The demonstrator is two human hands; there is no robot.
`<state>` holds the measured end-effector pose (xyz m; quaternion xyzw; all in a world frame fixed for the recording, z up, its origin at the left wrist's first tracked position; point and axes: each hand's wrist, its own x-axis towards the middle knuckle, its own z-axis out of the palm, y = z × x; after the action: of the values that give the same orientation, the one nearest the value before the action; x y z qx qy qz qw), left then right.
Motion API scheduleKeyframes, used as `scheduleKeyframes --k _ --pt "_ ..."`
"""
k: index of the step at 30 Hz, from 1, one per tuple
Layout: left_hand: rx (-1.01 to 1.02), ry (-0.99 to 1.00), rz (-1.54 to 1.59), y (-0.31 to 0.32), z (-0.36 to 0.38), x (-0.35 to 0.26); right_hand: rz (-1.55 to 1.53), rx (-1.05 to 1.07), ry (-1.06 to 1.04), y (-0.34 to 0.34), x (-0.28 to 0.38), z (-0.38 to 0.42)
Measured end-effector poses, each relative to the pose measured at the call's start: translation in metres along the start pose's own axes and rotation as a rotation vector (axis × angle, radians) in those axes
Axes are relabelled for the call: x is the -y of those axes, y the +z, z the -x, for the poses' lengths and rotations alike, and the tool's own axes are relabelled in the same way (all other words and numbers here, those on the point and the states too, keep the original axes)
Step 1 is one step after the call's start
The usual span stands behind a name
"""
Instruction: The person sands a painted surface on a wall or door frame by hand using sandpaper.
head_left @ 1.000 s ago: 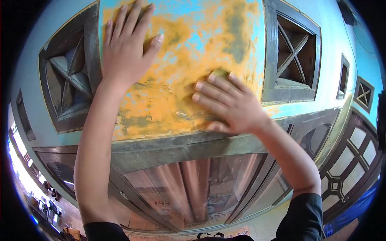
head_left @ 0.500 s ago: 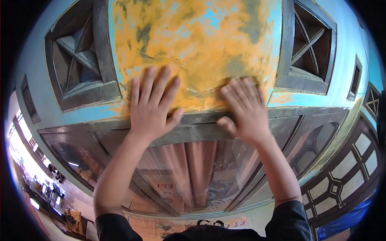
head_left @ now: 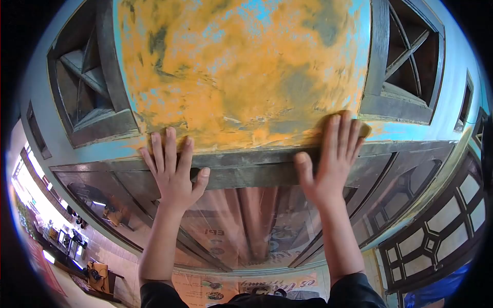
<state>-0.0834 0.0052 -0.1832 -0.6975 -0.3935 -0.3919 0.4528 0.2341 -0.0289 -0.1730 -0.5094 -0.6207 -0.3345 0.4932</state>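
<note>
Yr L hand point(head_left: 173, 177) is open, fingers spread; R hand point(head_left: 333, 172) grips a pad point(head_left: 365, 130) against the wall point(head_left: 241, 87). Pad may snag b/c trim point(head_left: 241, 175) is near.

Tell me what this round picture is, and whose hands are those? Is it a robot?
No robot! A person wears a camera on their head, and all three pictures come from it. The left hand and right hand are the person's own. Both reach to the bottom of a blotchy orange wall patch, just above the glass. The left holds nothing I can see. The right lies over something flat and yellowish, maybe a pad; most is hidden, so I can't be sure.
</note>
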Motion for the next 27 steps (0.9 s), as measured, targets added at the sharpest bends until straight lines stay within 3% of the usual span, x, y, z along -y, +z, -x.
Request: scheduleKeyframes --k 2,5,9,13,15,17,20,23,25,27 --pt "-0.022 -0.056 0.037 0.005 0.004 -0.003 -0.040 0.152 -0.111 0.006 0.028 0.014" --pt "-0.024 -0.089 0.053 0.005 0.010 0.001 0.019 0.148 -0.158 0.011 0.019 0.020" --pt "-0.048 -0.146 0.039 0.007 0.027 0.020 -0.021 -0.079 0.106 0.012 0.009 0.013" --pt "-0.113 -0.212 0.020 0.007 0.031 0.039 -0.086 0.177 -0.034 0.019 0.066 0.027" --pt "-0.173 -0.261 0.030 0.006 0.033 0.053 -0.046 0.118 -0.035 0.023 0.055 0.028" --pt "-0.199 -0.285 0.020 0.008 0.038 0.060 -0.096 -0.140 0.127 0.035 0.039 0.025" --pt "-0.190 -0.303 0.027 0.009 0.045 0.060 -0.194 -0.183 0.147 0.038 0.061 0.020" --pt "-0.196 -0.314 0.047 0.011 0.054 0.060 -0.134 0.050 -0.028 0.046 0.091 0.038" --pt "-0.184 -0.259 0.024 0.010 0.059 0.062 -0.062 -0.020 -0.077 0.046 0.072 0.036" --pt "-0.189 -0.223 0.028 0.010 0.059 0.065 -0.105 -0.158 0.108 0.040 0.055 0.027"
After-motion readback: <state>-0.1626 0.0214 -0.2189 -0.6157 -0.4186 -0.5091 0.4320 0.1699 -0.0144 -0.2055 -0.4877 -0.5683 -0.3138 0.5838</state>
